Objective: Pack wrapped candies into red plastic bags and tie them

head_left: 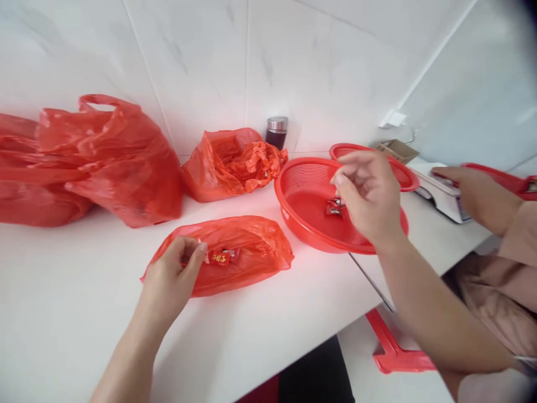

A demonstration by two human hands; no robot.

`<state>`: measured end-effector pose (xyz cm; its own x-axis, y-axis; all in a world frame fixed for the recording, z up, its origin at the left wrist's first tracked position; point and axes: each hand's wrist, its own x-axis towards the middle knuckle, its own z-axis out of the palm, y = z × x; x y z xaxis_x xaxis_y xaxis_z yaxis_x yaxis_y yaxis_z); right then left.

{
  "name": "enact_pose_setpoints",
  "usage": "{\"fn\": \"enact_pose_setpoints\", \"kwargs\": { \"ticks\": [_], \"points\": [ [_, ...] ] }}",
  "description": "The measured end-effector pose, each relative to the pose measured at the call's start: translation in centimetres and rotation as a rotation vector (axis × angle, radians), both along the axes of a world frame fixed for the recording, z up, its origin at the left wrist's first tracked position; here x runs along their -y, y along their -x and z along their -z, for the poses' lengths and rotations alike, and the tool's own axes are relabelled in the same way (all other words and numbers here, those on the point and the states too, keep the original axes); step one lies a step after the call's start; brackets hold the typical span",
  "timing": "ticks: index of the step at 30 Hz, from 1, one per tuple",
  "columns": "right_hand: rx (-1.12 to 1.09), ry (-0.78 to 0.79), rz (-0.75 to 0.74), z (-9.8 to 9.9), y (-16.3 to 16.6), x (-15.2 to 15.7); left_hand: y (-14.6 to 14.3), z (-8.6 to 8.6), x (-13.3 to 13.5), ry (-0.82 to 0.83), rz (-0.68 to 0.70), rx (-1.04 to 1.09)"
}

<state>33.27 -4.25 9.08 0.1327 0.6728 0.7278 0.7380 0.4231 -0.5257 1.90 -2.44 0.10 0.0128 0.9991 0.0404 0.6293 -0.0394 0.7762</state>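
My left hand [174, 274] pinches a small red wrapped candy [220, 257] at the mouth of a flat red plastic bag [247, 252] lying on the white counter. My right hand [369, 196] hovers over a red plastic basket [302, 184], fingers loosely curled and apart. Another red wrapped candy [334, 207] shows just beneath those fingers, inside the basket; I cannot tell whether it touches the hand.
Two fuller red bags [104, 162] [230, 162] sit against the tiled wall, with a dark steel-capped jar [276, 132] behind. A second red basket [403, 173] lies behind the first. At right, another person's hand [474, 187] rests by a white device [440, 196]. The counter edge [361, 263] drops near the basket.
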Motion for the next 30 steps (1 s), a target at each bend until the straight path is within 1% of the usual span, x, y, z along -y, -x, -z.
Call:
{"fn": "enact_pose_setpoints", "kwargs": {
  "ticks": [1, 2, 4, 5, 6, 7, 8, 9, 11, 12, 14, 16, 18, 20, 21, 23, 24, 25, 26, 28, 30],
  "points": [
    [0.100, 0.109, 0.079, -0.7, -2.4, -0.8, -0.1, 0.1, 0.1, -0.010, 0.035, 0.035],
    [0.222, 0.251, 0.162, -1.1, -4.8, -1.7, -0.3, 0.2, 0.2, -0.016, 0.071, 0.073],
    [0.427, 0.629, 0.256, -1.2, -9.2, -3.6, -0.5, 0.4, 0.3, -0.014, 0.130, 0.135],
    [0.498, 0.824, 0.260, -0.8, -11.0, -4.4, -0.6, 0.5, 0.2, -0.003, 0.151, 0.150],
    [0.563, 0.998, 0.228, -0.2, -12.5, -5.2, -0.6, 0.6, 0.2, 0.009, 0.162, 0.154],
    [0.602, 1.117, 0.188, 0.6, -13.6, -5.7, -0.7, 0.6, 0.1, 0.019, 0.167, 0.148],
    [0.619, 1.188, 0.149, 1.6, -14.4, -6.2, -0.7, 0.7, 0.0, 0.028, 0.174, 0.141],
    [0.624, 1.224, 0.111, 2.5, -14.8, -6.5, -0.7, 0.7, 0.0, 0.034, 0.178, 0.139],
    [0.601, 1.230, 0.061, 4.1, -15.1, -6.8, -0.9, 0.5, 0.0, 0.034, 0.169, 0.160],
    [0.588, 1.228, 0.041, 4.6, -15.0, -6.8, -1.0, 0.4, 0.1, 0.032, 0.160, 0.180],
    [0.559, 1.218, 0.011, 4.7, -14.6, -7.0, -1.3, 0.2, 0.4, 0.024, 0.140, 0.236],
    [0.522, 1.182, -0.011, 3.9, -14.2, -7.2, -1.5, 0.0, 0.7, 0.017, 0.134, 0.295],
    [0.484, 1.119, -0.026, 2.2, -13.3, -7.3, -1.6, -0.2, 0.9, 0.024, 0.155, 0.350],
    [0.404, 1.026, -0.072, 0.3, -11.3, -6.8, -1.5, -0.2, 1.0, 0.043, 0.193, 0.403],
    [0.338, 0.971, -0.119, -0.6, -9.8, -6.3, -1.5, -0.2, 1.0, 0.055, 0.216, 0.432],
    [0.139, 0.838, -0.274, -1.8, -5.8, -4.7, -1.3, -0.3, 1.0, 0.073, 0.266, 0.491],
    [0.068, 0.775, -0.340, -1.9, -3.4, -3.8, -1.3, -0.3, 1.0, 0.075, 0.292, 0.520],
    [0.065, 0.738, -0.394, -1.8, -0.8, -2.9, -1.3, -0.3, 1.1, 0.078, 0.325, 0.546],
    [0.078, 0.680, -0.431, -1.3, 1.7, -2.1, -1.3, -0.3, 1.1, 0.081, 0.361, 0.573],
    [0.135, 0.527, -0.473, 0.3, 6.5, -0.8, -1.3, -0.3, 1.2, 0.100, 0.427, 0.637],
    [0.138, 0.478, -0.478, 2.2, 10.0, -0.2, -1.3, -0.2, 1.2, 0.124, 0.443, 0.710]
  ]
}}
